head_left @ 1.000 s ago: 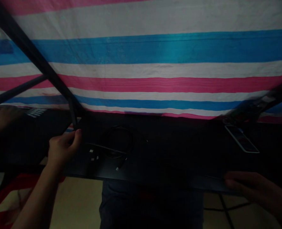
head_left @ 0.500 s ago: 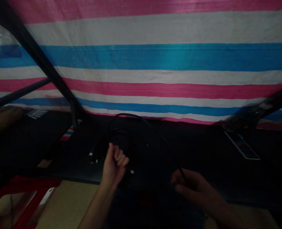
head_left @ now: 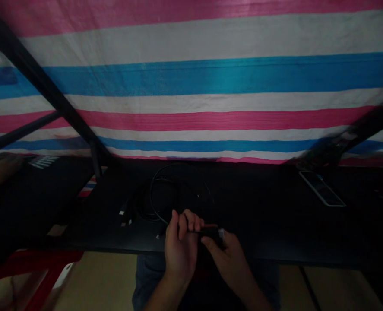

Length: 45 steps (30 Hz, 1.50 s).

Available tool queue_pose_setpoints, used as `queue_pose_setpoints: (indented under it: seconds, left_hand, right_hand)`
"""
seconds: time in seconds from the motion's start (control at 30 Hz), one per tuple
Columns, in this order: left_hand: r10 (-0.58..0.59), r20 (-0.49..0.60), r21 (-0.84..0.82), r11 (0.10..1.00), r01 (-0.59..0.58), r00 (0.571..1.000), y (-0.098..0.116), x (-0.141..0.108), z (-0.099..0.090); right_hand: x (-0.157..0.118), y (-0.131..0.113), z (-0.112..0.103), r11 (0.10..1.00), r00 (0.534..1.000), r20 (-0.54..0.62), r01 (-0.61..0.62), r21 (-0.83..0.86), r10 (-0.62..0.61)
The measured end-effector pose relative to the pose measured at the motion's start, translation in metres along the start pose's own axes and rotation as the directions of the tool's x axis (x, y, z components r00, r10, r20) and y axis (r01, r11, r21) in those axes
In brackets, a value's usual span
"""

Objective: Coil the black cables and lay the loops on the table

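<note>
Both hands are meeting at the near edge of the black table [head_left: 275,224], right in the middle of the view. The left hand [head_left: 181,246] is curling its fingers around a black cable [head_left: 160,194], gripping it tightly just where it leaves the loop. The right hand [head_left: 230,259] is pinching the cable's plug end [head_left: 214,233] between thumb and fingers, the small pale connector tip showing at the top of the grip. The two hands are sitting just beside each other, nearly touching, with a short stretch of cable running between them.

Behind the left hand the rest of the cable is lying in a loose coil on the tabletop, and a few more connectors [head_left: 125,214] with pale tips are resting to the coil's left. Far to the right, a phone [head_left: 322,188] is lying flat on the table, well apart from the hands. A striped pink, white and blue tarp [head_left: 210,86] is hanging behind the table.
</note>
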<state>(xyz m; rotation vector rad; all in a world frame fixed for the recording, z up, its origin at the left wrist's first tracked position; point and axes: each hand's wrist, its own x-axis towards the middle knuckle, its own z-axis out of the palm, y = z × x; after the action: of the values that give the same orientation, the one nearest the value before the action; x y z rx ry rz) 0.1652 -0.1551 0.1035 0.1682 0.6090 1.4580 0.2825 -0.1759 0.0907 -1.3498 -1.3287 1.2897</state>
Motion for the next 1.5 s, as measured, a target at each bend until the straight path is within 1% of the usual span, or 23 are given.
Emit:
queue_pose_setpoints:
  seconds: [0.1, 0.2, 0.23, 0.33, 0.37, 0.4, 0.43, 0.47, 0.5, 0.53, 0.57, 0.6, 0.63, 0.7, 0.8, 0.9, 1.0, 1.1, 1.27, 1.33, 1.4, 1.47, 1.5]
  left_hand:
    - [-0.056, -0.05, 0.16, 0.985, 0.063, 0.997, -0.018, -0.006, -0.007]
    - [-0.261, -0.004, 0.116, 0.959, 0.26, 0.965, -0.037, -0.015, -0.02]
    - [-0.36, 0.046, 0.069, 0.932, 0.356, 0.932, -0.041, -0.018, -0.026]
    - [-0.58, 0.237, -0.024, 0.799, 0.601, 0.779, -0.034, -0.017, -0.042]
    - [-0.602, 0.269, -0.025, 0.776, 0.631, 0.752, -0.027, -0.013, -0.047]
    - [-0.604, 0.256, -0.008, 0.779, 0.627, 0.755, -0.017, -0.008, -0.051]
    - [-0.575, 0.198, 0.029, 0.813, 0.582, 0.794, -0.005, -0.002, -0.054]
    - [-0.49, 0.109, 0.092, 0.871, 0.482, 0.865, 0.007, 0.004, -0.054]
    - [-0.352, 0.011, 0.209, 0.916, 0.342, 0.936, 0.02, 0.01, -0.052]
    - [-0.176, -0.05, 0.378, 0.908, 0.181, 0.983, 0.032, 0.015, -0.047]
    - [-0.004, -0.037, 0.573, 0.819, 0.025, 0.999, 0.043, 0.017, -0.039]
    - [0.12, 0.036, 0.736, 0.668, -0.107, 0.992, 0.052, 0.018, -0.029]
    - [0.175, 0.148, 0.834, 0.508, -0.218, 0.973, 0.059, 0.017, -0.018]
    - [0.068, 0.368, 0.879, 0.301, -0.371, 0.927, 0.063, 0.01, 0.007]
    - [-0.197, 0.491, 0.871, 0.141, -0.471, 0.848, 0.052, 0.001, 0.033]
    - [-0.202, 0.509, 0.86, 0.076, -0.505, 0.836, 0.034, 0.005, 0.042]
    - [-0.179, 0.536, 0.842, 0.044, -0.537, 0.825, 0.03, 0.017, 0.044]
    - [-0.193, 0.531, 0.844, 0.043, -0.534, 0.825, 0.049, 0.027, 0.044]
    - [0.11, 0.399, 0.915, 0.013, -0.403, 0.91, 0.092, 0.036, 0.03]
    - [0.215, 0.295, 0.933, 0.146, -0.33, 0.931, 0.097, 0.038, 0.021]
    - [0.297, 0.146, 0.888, 0.382, -0.257, 0.944, 0.093, 0.039, 0.011]
    - [0.302, -0.004, 0.777, 0.601, -0.187, 0.953, 0.084, 0.039, 0.002]
    - [0.27, -0.054, 0.725, 0.672, -0.148, 0.961, 0.078, 0.039, -0.002]
  right_hand:
    - [0.002, -0.007, -0.005, 0.995, 0.99, -0.118, 0.08, 0.061, -0.073]
    - [0.007, -0.012, -0.009, 0.994, 0.986, -0.157, 0.069, 0.085, -0.055]
    - [0.009, -0.013, -0.012, 0.995, 0.987, -0.155, 0.049, 0.086, -0.035]
    - [0.016, -0.015, -0.026, 0.997, 0.99, -0.134, 0.046, 0.066, -0.037]
    - [0.019, -0.016, -0.033, 0.996, 0.99, -0.126, 0.072, 0.059, -0.064]
    - [0.021, -0.018, -0.04, 0.993, 0.989, -0.114, 0.103, 0.055, -0.096]
    - [0.023, -0.02, -0.047, 0.99, 0.988, -0.095, 0.129, 0.054, -0.124]
    - [0.024, -0.022, -0.053, 0.989, 0.989, -0.066, 0.137, 0.056, -0.133]
    - [0.025, -0.024, -0.058, 0.991, 0.993, -0.014, 0.118, 0.058, -0.118]
    - [0.025, -0.027, -0.061, 0.996, 0.995, 0.058, 0.079, 0.05, -0.082]
    - [0.025, -0.03, -0.062, 0.999, 0.99, 0.132, 0.037, 0.025, -0.04]
    - [0.024, -0.033, -0.062, 1.0, 0.979, 0.205, 0.005, -0.02, 0.0]
    - [0.023, -0.036, -0.059, 0.997, 0.963, 0.27, -0.006, -0.075, 0.026]
    - [0.021, -0.042, -0.051, 0.986, 0.922, 0.387, 0.044, -0.16, 0.022]
    - [0.022, -0.048, -0.042, 0.971, 0.867, 0.495, 0.159, -0.177, -0.052]
    - [0.024, -0.052, -0.043, 0.962, 0.88, 0.472, 0.167, -0.217, -0.046]
    - [0.024, -0.054, -0.052, 0.961, 0.89, 0.456, 0.141, -0.237, -0.019]
    - [0.018, -0.054, -0.065, 0.969, 0.883, 0.469, 0.105, -0.224, 0.013]
    - [0.009, -0.049, -0.089, 0.988, 0.908, 0.418, 0.082, -0.128, -0.021]
    - [0.008, -0.046, -0.094, 0.988, 0.91, 0.412, 0.106, -0.116, -0.049]
    - [0.008, -0.039, -0.093, 0.986, 0.91, 0.407, 0.133, -0.098, -0.082]
    - [0.008, -0.03, -0.09, 0.992, 0.918, 0.383, 0.121, -0.024, -0.103]
    - [0.008, -0.024, -0.088, 0.995, 0.924, 0.369, 0.1, 0.025, -0.102]
